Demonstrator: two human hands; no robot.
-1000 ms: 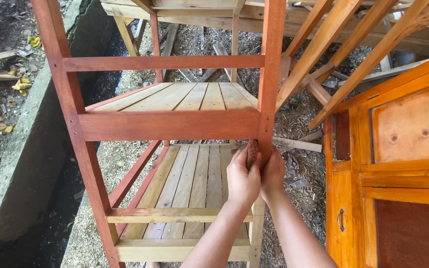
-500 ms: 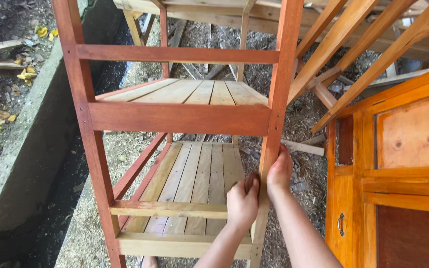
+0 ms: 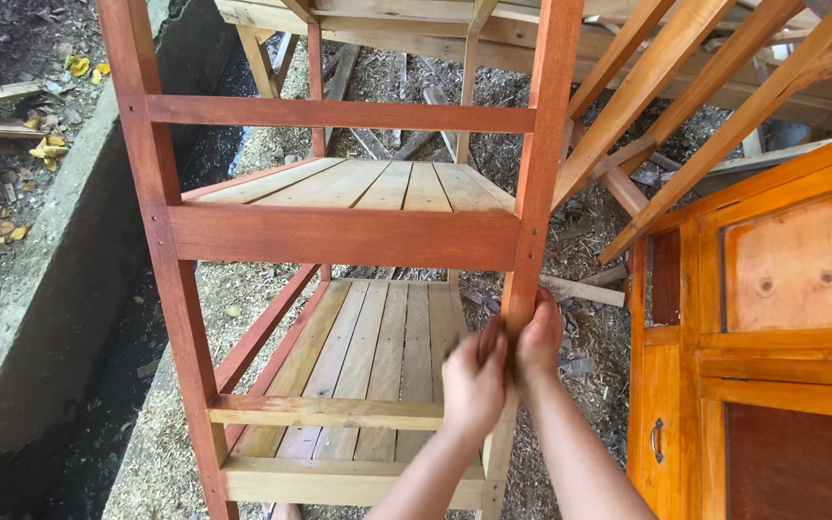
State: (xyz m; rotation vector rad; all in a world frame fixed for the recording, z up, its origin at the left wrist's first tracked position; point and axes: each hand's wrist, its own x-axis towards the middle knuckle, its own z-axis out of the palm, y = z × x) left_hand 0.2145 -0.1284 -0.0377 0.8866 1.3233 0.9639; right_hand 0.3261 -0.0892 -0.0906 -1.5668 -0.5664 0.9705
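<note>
- Wooden shelf rack (image 3: 339,236), reddish stain on posts and rails, slatted shelves paler, bare-looking wood.
- Both hands on the rack's front right post (image 3: 532,193), below the upper shelf's front rail (image 3: 344,236).
- Left hand (image 3: 474,380): fingers curled around the post's near-left side, gripping it. Slightly motion-blurred.
- Right hand (image 3: 539,337): fingers wrapped on the post's right side, just above the left hand and touching it.
- Lower slatted shelf (image 3: 377,356) sits left of the fingers; lower front rails below them.
- Orange cabinet (image 3: 772,337) stands right of the fingers, apart from the rack.
- Hidden: post section under the hands; fingertips behind the post.
- Cut off: rack top, rack feet, cabinet's right side.
- Sawdust-covered ground (image 3: 589,231) beyond.
</note>
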